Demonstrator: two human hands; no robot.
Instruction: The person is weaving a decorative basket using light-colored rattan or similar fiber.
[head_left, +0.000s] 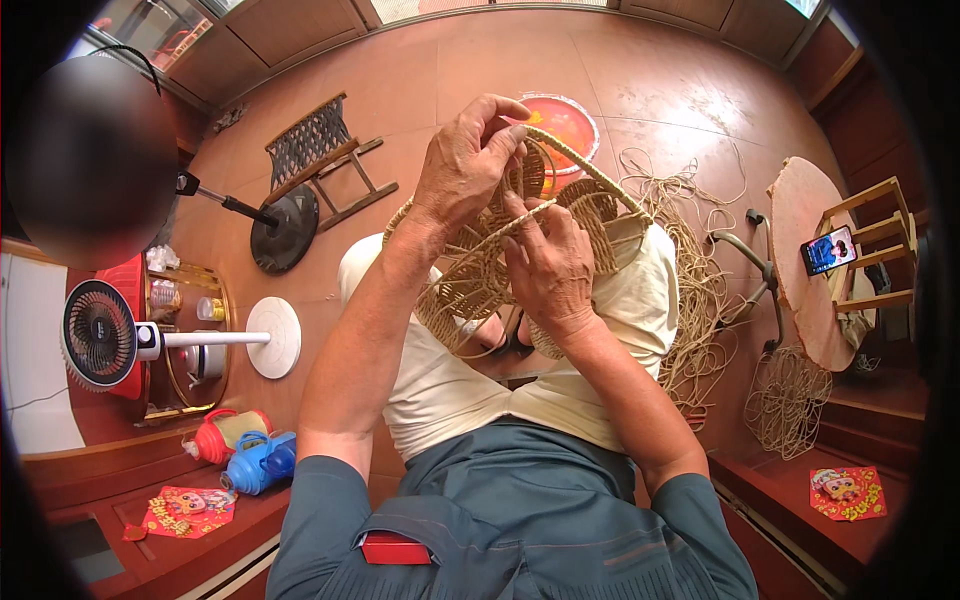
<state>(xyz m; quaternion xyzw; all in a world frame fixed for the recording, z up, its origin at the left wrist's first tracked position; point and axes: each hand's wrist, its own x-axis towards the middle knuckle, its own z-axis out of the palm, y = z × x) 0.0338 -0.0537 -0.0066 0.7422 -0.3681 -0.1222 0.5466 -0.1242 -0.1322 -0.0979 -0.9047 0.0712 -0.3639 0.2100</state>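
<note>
A woven straw-coloured basket point(470, 285) rests across my lap, its openwork sides and braided rim showing between my knees. My left hand point(465, 165) is raised at its far side, thumb and fingers pinched together on the braided rim. Lower and to the right, my right hand point(555, 265) has its fingers closed on a braided edge that crosses the middle of the basket. The fingertips of both hands are partly hidden, and any loose strand between them is too small to make out.
Piles of loose cord point(695, 300) lie on the floor by my right knee. Beyond the basket sits a red basin point(575, 120). A folding stool point(320, 150) and a white fan point(100, 335) stand left. At right, a phone point(828, 250) leans on a wooden rack by a round board point(790, 200).
</note>
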